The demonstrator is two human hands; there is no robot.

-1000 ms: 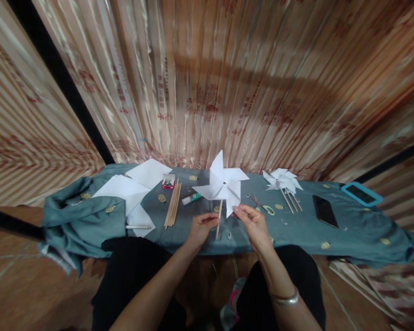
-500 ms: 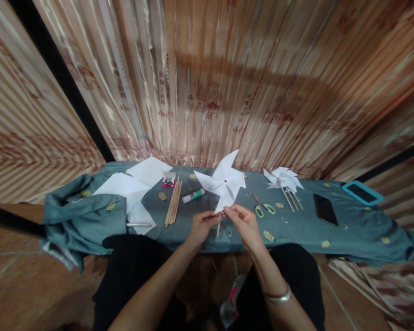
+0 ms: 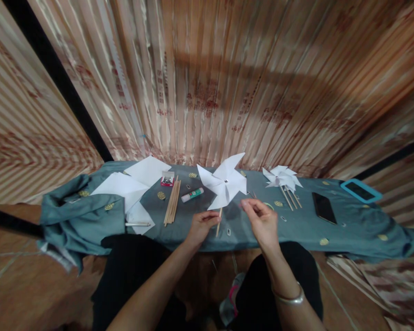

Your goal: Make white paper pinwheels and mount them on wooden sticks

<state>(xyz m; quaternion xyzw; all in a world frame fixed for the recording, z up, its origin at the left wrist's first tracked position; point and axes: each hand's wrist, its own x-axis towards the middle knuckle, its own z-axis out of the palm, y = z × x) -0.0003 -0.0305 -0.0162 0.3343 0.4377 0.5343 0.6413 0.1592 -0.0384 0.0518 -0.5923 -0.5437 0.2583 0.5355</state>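
A white paper pinwheel [image 3: 227, 182] with a shiny pin at its centre stands over the middle of the cloth. Its thin wooden stick [image 3: 218, 226] is pinched between the thumb and fingers of my left hand [image 3: 203, 225], just below the blades. My right hand [image 3: 264, 222] hovers to the right of the pinwheel, apart from it, with fingers loosely bent and nothing visible in them. Behind that hand, the green-handled scissors [image 3: 269, 206] are mostly hidden.
Left lie white paper sheets [image 3: 122, 185], a pencil [image 3: 138, 224], a small red box of pins [image 3: 167, 179], several wooden sticks [image 3: 172, 202] and a glue stick [image 3: 192, 195]. Right are finished pinwheels [image 3: 282, 177], a black phone [image 3: 324, 208] and a blue-framed device [image 3: 360, 191].
My right hand has let go of the lower blade and moved right, now covering much of the scissors. The pinwheel's blades have turned slightly and risen, while my left hand has stayed on the stick.
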